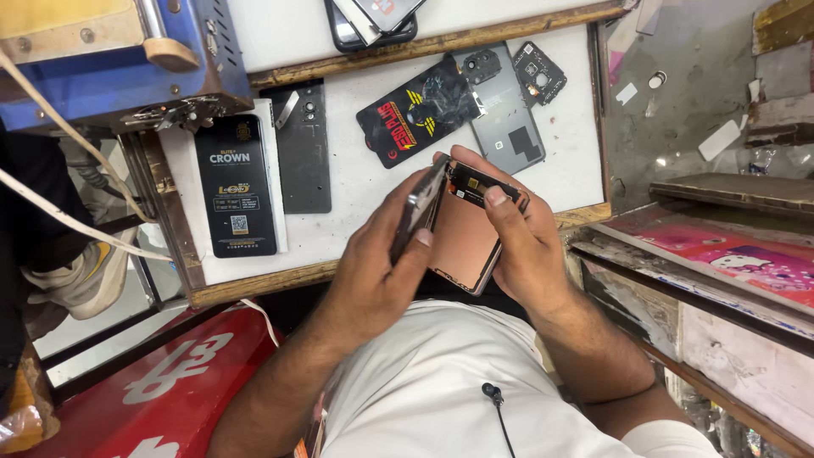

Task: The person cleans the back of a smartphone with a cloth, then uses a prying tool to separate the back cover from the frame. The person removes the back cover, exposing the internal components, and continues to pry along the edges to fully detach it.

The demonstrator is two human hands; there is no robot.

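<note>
Over a cluttered white surface, the left hand gripped a dark screen panel edge-up while the right hand clasped the opened phone body, long axis pointing away, both touching between them.

A phone repair workshop: loose back covers litter the white workbench.

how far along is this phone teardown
The phone is already split open: the left hand holds the dark screen panel on edge, and the right hand holds the copper-coloured phone body with its circuit board exposed. A grey back cover and a small camera frame lie apart on the white table. The board still sits in the body.
</note>
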